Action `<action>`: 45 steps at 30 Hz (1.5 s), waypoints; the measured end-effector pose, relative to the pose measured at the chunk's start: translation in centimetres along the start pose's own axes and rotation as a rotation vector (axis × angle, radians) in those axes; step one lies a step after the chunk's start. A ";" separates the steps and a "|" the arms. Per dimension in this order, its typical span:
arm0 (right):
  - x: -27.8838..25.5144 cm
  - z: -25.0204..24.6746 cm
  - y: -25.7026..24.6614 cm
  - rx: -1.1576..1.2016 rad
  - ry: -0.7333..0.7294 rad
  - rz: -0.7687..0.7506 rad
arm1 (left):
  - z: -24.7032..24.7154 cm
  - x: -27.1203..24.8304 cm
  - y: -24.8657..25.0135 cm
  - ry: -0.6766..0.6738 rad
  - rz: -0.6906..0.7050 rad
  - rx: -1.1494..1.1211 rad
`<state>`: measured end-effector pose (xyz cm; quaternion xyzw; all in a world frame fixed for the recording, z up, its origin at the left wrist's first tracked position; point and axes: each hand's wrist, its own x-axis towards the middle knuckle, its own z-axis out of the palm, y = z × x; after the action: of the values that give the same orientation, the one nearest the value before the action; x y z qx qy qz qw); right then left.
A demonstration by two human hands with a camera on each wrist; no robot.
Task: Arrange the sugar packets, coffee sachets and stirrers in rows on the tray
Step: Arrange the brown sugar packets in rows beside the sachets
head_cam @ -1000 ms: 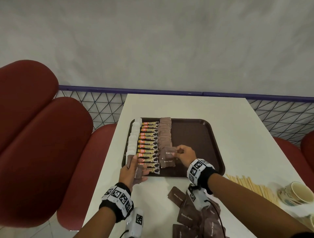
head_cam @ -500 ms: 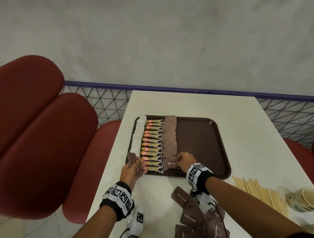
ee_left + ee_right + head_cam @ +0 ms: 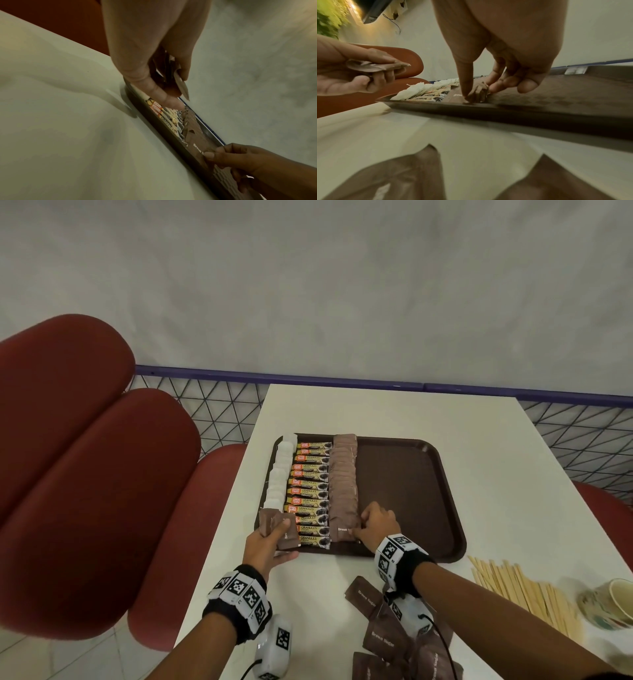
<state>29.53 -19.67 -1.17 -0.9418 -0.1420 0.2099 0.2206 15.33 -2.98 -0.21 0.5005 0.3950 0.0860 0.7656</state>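
A brown tray point(image 3: 411, 491) lies on the white table. Its left half carries a row of white sugar packets point(image 3: 281, 477), a row of coffee sachets point(image 3: 310, 494) and a row of brown sugar packets point(image 3: 342, 484). At the near end of the brown row, my right hand point(image 3: 376, 525) pinches the nearest brown sugar packet point(image 3: 342, 530), which lies on the tray. The right wrist view has the thumb tip point(image 3: 465, 97) pressing that packet's near edge. My left hand point(image 3: 267, 546) grips a small stack of brown sugar packets point(image 3: 274, 525) over the tray's near-left corner.
Loose brown sugar packets point(image 3: 387, 635) lie on the table under my right forearm. Wooden stirrers point(image 3: 524, 594) and a paper cup point(image 3: 609, 604) sit at the near right. Red chairs point(image 3: 85, 474) stand left of the table. The tray's right half is bare.
My right hand carried a brown sugar packet from above the row down to the row's near end and laid it there. The left hand has kept its stack in place.
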 end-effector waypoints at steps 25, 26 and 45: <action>-1.8 -0.6 -3.1 0.464 -0.149 -0.315 | 2.7 -1.2 0.1 -0.169 -0.056 0.061; -1.5 -0.9 -2.8 0.485 -0.119 -0.266 | 2.5 -1.0 0.2 -0.141 -0.051 0.037; -0.1 -0.4 0.3 0.247 -0.143 0.075 | 1.3 -0.3 0.3 -0.042 -0.002 -0.044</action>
<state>29.65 -20.10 -0.90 -0.8948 -0.0952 0.3007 0.3160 16.10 -3.93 0.43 0.4849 0.3773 0.0834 0.7846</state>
